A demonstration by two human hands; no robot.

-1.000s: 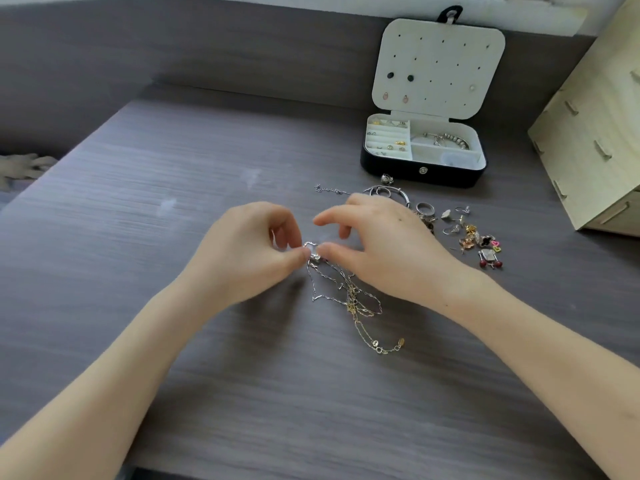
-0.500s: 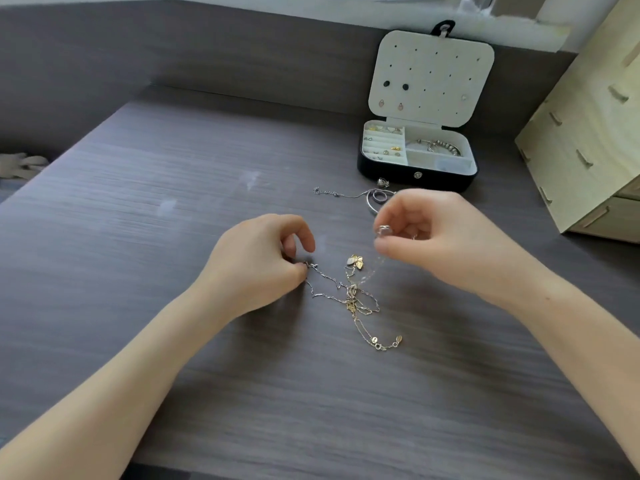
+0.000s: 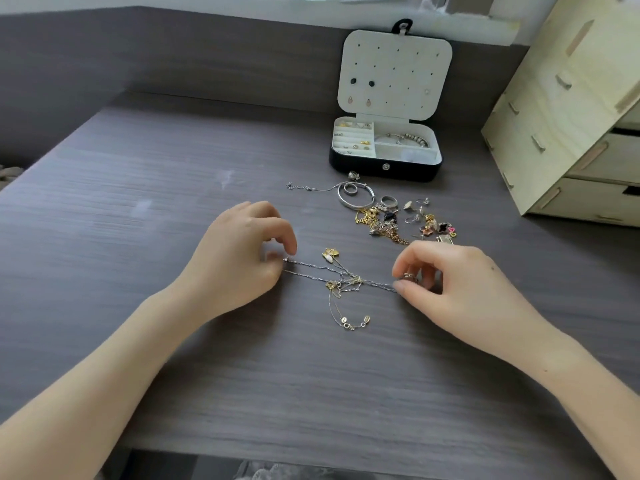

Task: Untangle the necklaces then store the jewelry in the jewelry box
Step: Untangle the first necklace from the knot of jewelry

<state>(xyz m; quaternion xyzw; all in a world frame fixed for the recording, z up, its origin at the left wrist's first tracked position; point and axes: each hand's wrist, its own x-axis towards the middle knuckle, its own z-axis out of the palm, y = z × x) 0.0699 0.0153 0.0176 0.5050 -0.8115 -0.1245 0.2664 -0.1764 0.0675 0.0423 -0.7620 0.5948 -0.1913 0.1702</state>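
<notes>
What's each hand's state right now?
Left hand: closed, pinching one end of the silver chain.
Right hand: closed, pinching the other end of it.

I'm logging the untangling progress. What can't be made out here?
Head view:
Knot: how the chains cross, too fine.
Left hand grip on the chains: hidden by its fingers.
Silver piece in the right hand: half covered by fingers.
Pieces in the box: too small.
Drawers: cut by the right edge.
</notes>
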